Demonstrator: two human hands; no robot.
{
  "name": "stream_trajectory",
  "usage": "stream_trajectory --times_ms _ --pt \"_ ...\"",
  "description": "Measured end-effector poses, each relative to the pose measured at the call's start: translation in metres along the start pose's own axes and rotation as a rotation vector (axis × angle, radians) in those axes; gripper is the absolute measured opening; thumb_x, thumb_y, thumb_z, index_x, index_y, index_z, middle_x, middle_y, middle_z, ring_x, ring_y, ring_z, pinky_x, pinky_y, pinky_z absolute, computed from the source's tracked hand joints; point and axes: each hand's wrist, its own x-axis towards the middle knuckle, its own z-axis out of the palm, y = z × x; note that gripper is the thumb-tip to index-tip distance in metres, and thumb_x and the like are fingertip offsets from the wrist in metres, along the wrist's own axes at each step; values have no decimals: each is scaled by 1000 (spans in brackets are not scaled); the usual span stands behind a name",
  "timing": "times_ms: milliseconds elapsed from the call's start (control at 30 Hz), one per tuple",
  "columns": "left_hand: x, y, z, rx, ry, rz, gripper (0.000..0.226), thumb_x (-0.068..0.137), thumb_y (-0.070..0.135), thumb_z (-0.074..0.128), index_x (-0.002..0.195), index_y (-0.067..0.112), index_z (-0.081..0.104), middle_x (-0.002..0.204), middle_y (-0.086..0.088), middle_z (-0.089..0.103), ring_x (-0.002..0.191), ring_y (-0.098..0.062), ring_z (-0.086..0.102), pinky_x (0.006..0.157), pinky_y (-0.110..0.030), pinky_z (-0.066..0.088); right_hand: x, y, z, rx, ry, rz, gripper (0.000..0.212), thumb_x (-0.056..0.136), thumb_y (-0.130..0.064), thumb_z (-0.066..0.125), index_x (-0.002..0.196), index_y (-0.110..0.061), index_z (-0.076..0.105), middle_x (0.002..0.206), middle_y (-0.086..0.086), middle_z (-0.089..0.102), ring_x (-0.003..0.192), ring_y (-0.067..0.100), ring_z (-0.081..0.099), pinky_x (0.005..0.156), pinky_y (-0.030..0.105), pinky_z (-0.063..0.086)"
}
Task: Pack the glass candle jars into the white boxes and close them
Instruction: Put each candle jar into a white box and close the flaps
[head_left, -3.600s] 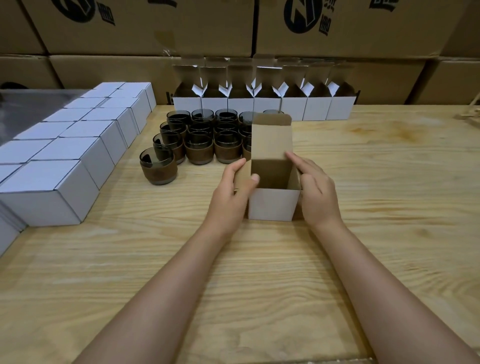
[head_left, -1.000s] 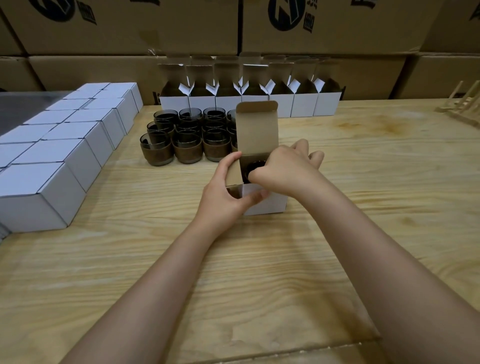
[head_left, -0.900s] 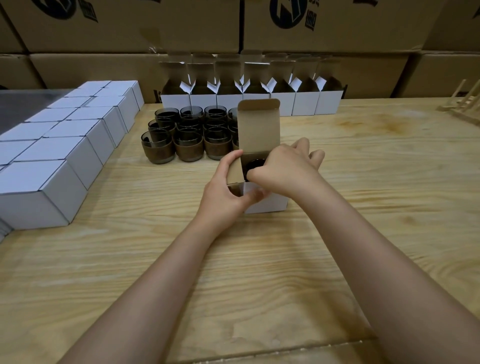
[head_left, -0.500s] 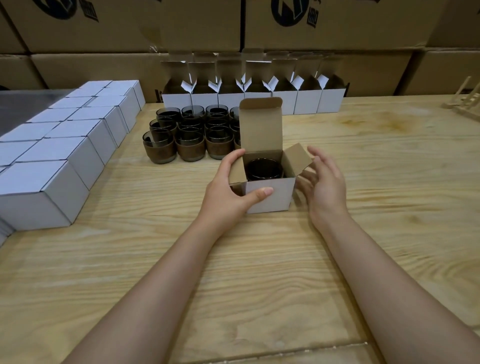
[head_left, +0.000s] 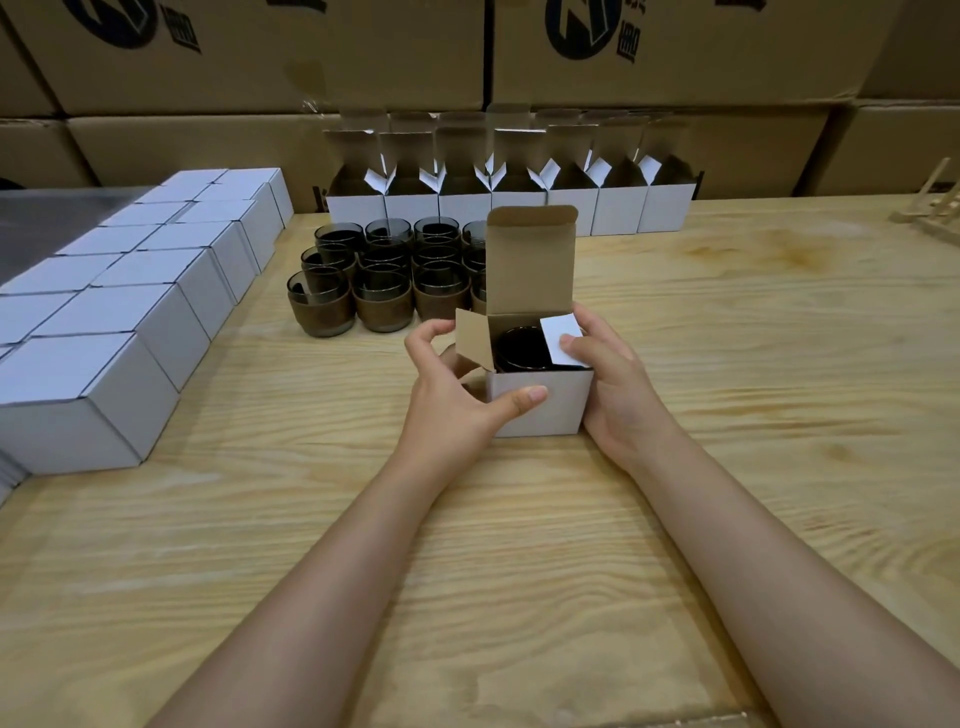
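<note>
Your right hand (head_left: 618, 384) is clasping the box (head_left: 540, 413), thumb folding a flimsy flap (head_left: 558, 335) over the fragile jar (head_left: 517, 349); your left hand (head_left: 447, 397) is gripping its stiffer corner.

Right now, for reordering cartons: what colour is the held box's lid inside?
On the box, the lid is plain brown inside; head view.

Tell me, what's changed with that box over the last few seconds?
A jar went into the box, which stood empty before. The right hand let it go and now folds the right flap in over it with the thumb. The left hand has kept hold of the box; the left flap and lid still stand open.
</note>
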Motion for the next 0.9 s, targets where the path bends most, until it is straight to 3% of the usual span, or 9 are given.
stream_trajectory --times_ms 100,300,533,667,800,900 --pt "0 1 1 -3 -8 21 73 68 22 86 106 40 26 107 9 63 92 -4 66 73 -13 50 0 -1 1 8 9 5 42 94 -1 42 133 -11 51 129 20 58 100 25 61 81 34 52" --pt "-1 3 -1 25 -101 89 62 76 24 81 120 43 42 130 11 55 117 0 53 88 -17 46 0 1 0 5 -3 7 41 93 -2 43 133 -11 51 130 21 56 103 28 59 88 42 48" --pt "-1 6 0 7 -89 77 51 76 19 81 113 41 54 124 12 60 115 0 54 71 -4 40 1 1 -2 11 -96 -113 56 91 3 42 137 -28 44 128 11 60 110 29 61 89 39 53" --pt "-1 8 -1 12 -84 72 53 75 21 81 113 46 53 122 17 59 115 2 53 72 -3 40 2 1 -2 57 -81 -158 47 90 5 44 126 -26 49 120 4 61 104 23 61 84 36 54" --pt "-1 10 -1 18 -77 62 57 74 24 82 112 53 49 120 24 59 114 8 52 76 -4 41 -1 0 -3 71 -100 -159 32 78 -4 60 106 -16 52 107 1 62 96 19 61 78 31 52" --pt "-1 10 0 9 -79 60 58 74 25 82 113 52 48 124 21 58 115 7 52 76 -4 42 -3 0 -3 52 -137 -156 31 71 -10 54 102 -16 51 101 -5 63 92 14 61 77 26 51"
